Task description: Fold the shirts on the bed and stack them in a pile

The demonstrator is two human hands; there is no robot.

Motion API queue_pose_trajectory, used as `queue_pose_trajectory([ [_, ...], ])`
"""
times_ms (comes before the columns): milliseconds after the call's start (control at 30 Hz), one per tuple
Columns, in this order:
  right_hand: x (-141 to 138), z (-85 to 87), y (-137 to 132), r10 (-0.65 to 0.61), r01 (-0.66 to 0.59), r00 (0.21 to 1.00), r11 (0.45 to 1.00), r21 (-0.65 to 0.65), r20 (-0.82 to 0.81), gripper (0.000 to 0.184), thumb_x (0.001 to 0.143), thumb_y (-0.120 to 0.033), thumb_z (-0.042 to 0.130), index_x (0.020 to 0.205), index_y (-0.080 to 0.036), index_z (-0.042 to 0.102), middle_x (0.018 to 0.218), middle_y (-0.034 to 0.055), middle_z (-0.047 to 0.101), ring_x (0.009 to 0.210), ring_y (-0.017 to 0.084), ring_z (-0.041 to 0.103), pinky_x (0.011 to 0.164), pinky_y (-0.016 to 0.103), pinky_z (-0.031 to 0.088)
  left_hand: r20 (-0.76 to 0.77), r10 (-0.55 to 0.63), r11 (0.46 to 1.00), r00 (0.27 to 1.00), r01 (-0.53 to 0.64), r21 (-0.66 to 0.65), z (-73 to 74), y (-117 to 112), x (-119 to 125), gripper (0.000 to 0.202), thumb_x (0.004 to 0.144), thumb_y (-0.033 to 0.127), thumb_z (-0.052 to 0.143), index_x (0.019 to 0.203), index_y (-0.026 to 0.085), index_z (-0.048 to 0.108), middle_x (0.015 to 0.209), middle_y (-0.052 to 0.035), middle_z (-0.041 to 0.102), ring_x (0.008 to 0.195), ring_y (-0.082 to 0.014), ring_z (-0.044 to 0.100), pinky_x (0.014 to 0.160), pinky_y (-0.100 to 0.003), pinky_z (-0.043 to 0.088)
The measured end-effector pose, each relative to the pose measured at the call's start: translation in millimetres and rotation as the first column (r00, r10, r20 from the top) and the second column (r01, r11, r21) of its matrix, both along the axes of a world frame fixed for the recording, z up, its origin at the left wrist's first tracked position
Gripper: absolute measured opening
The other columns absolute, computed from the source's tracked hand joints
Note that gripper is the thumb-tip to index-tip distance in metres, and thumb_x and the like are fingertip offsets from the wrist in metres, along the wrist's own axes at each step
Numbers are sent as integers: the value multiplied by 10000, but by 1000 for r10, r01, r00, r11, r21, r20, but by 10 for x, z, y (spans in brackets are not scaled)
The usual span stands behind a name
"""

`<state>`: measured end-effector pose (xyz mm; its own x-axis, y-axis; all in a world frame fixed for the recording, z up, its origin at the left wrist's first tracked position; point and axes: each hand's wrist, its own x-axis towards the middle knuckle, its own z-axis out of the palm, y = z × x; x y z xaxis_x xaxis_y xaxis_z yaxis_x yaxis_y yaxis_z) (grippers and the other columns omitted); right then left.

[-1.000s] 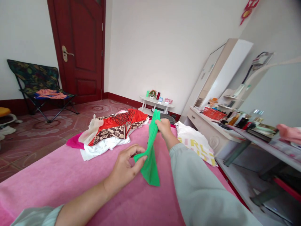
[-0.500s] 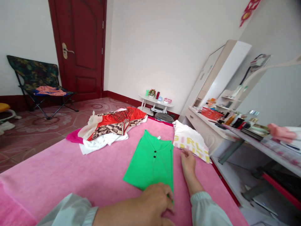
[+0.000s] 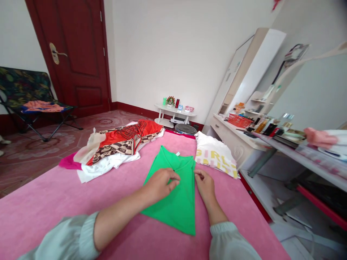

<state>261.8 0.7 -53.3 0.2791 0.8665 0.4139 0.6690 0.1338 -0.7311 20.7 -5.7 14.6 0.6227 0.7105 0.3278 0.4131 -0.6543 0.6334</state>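
Observation:
A green shirt [image 3: 177, 206] lies folded on the pink bedspread [image 3: 119, 213], its neckline pointing away from me. My left hand [image 3: 162, 183] is over the shirt's upper middle, covering part of the button area. Its thumb and index finger are apart, and nothing shows between them. At the shirt's right edge, just below the shoulder, my right hand [image 3: 205, 185] has its thumb and fingertips pinched together on the fabric. Beyond the right hand rests a folded white shirt [image 3: 215, 153] with pink and yellow lettering.
Left of the green shirt is a pile of clothes [image 3: 119, 146] in red, brown check, white and magenta. A dressing table [image 3: 230, 131] with a red basket [image 3: 240, 121] and bottles stands along the right. A folding chair [image 3: 29, 86] and a door [image 3: 78, 54] are at far left.
My left hand has moved from the shirt's near right corner up to its upper middle. My right hand has come left to the shirt's edge. The view has shifted slightly right.

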Motion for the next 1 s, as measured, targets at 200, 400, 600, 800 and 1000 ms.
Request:
queue_pose_trajectory([
  [200, 2, -6, 6, 4, -1, 997, 999, -42, 74, 323, 779, -298, 431, 931, -158, 679, 929, 74, 697, 841, 205, 628, 796, 326, 476, -199, -13, 984, 980, 48, 171, -133, 178, 425, 189, 827, 197, 536, 928, 172, 695, 976, -71, 669, 965, -220, 597, 886, -314, 449],
  [400, -41, 126, 30, -38, 71, 986, 978, -195, 165, 337, 847, -382, 409, 946, -213, 683, 944, 35, 707, 870, 191, 641, 764, 276, 452, -262, 5, 960, 965, 68, 270, -415, -100, 644, 344, 865, 245, 501, 1164, 104, 595, 1247, -140, 561, 1174, -265, 493, 1043, -383, 368],
  [600, -77, 413, 259, -94, 253, 938, 844, -472, 335, 519, 877, -579, 329, 759, -219, 685, 766, 47, 697, 763, 203, 644, 613, 257, 400, -244, -37, 955, 969, 106, 275, -488, -63, 597, 429, 876, 292, 488, 1262, 109, 530, 1346, -130, 500, 1257, -258, 430, 1092, -379, 317],
  [800, -107, 368, 413, -227, 390, 894, 820, -420, 387, 385, 833, -505, 422, 719, -252, 689, 745, 18, 694, 729, 197, 633, 540, 247, 326, -251, -104, 955, 962, 167, 245, -433, -84, 617, 411, 890, 240, 442, 1276, 120, 516, 1343, -109, 513, 1243, -240, 451, 1084, -368, 328],
  [1000, -80, 250, 481, -312, 455, 848, 843, -288, 429, 288, 809, -407, 457, 715, -242, 675, 714, 4, 683, 686, 165, 615, 508, 240, 284, -264, -123, 957, 957, 185, 222, -459, -76, 638, 427, 902, 228, 411, 1307, 117, 485, 1364, -106, 497, 1256, -235, 442, 1093, -365, 316],
])
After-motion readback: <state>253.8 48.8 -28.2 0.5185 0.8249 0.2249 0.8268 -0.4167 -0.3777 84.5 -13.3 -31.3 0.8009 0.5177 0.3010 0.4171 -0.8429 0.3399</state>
